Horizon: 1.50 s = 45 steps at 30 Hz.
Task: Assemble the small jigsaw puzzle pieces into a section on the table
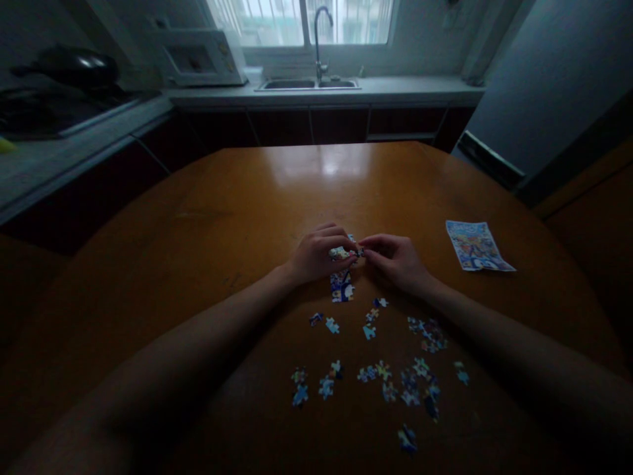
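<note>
Both my hands meet over the middle of a wooden table [198,218]. My left hand [316,254] is closed, its fingers pinching a joined cluster of puzzle pieces [342,252]. My right hand [398,260] is closed too, its fingertips pinching a small puzzle piece [359,251] against the right side of that cluster. Just below the hands lies an assembled strip of puzzle [341,287]. Several loose puzzle pieces [386,376] lie scattered nearer to me.
A printed puzzle picture sheet [477,246] lies on the table to the right. Behind the table runs a kitchen counter [410,86] with a sink and tap [319,46], a microwave [198,58] and a dark pan [74,66] at the left.
</note>
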Available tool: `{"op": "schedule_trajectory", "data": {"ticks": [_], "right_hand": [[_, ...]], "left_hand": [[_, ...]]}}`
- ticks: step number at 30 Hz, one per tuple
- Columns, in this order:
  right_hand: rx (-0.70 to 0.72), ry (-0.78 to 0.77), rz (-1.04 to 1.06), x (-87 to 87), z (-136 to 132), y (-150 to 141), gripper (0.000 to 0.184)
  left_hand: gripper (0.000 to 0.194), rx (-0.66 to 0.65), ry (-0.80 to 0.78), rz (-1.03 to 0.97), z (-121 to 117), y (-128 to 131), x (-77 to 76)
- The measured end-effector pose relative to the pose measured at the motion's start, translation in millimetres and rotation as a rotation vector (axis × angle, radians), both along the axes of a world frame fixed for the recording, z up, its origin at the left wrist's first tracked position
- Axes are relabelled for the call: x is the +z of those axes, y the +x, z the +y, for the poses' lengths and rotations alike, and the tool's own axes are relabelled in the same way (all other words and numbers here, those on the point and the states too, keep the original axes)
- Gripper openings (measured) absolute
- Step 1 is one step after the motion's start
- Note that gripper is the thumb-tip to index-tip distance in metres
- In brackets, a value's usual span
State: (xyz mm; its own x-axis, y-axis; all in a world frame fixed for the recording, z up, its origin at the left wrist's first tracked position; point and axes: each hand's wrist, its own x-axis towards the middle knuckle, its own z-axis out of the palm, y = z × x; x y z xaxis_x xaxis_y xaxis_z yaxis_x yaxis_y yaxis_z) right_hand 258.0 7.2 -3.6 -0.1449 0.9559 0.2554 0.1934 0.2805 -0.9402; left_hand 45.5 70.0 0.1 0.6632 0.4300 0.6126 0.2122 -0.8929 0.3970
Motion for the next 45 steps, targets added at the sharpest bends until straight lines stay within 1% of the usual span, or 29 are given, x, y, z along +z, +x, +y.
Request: {"op": "schedule_trajectory", "data": {"ticks": [8,11,14,16,19,22,26,31,36,45], "right_hand": [[0.047,0.211,-0.183,3.6,-2,7,0.015],[0.04,0.243,-0.222,4.6,-2,8,0.014],[0.036,0.26,-0.263,3.9,-2,8,0.015],[0.061,0.283,-0.313,2.6,-2,8,0.015],[0.122,0.35,-0.388,-0.2,-2,8,0.015],[0.155,0.405,-0.455,-3.3,-2,6,0.016],[0.163,0.428,-0.517,-8.8,-1,4,0.017],[0.157,0.49,-0.547,-14.5,1,1,0.016],[0.152,0.524,-0.584,-13.4,1,1,0.015],[0.167,0.509,-0.612,-12.8,1,2,0.016]], "left_hand": [[0.01,-0.032,-0.058,-0.021,-1,0,3.0],[0.013,-0.053,-0.097,-0.019,-1,-2,4.4],[0.022,-0.029,-0.163,-0.023,0,-5,5.8],[0.025,-0.043,-0.202,0.007,1,-7,6.3],[0.025,-0.11,-0.236,0.103,1,-7,6.3],[0.025,-0.112,-0.235,0.161,2,-7,5.1],[0.025,-0.109,-0.206,0.195,3,-6,3.0],[0.025,-0.123,-0.221,0.205,5,-5,2.2],[0.025,-0.133,-0.241,0.197,5,-5,1.5],[0.024,-0.137,-0.243,0.182,5,-5,0.3]]}}
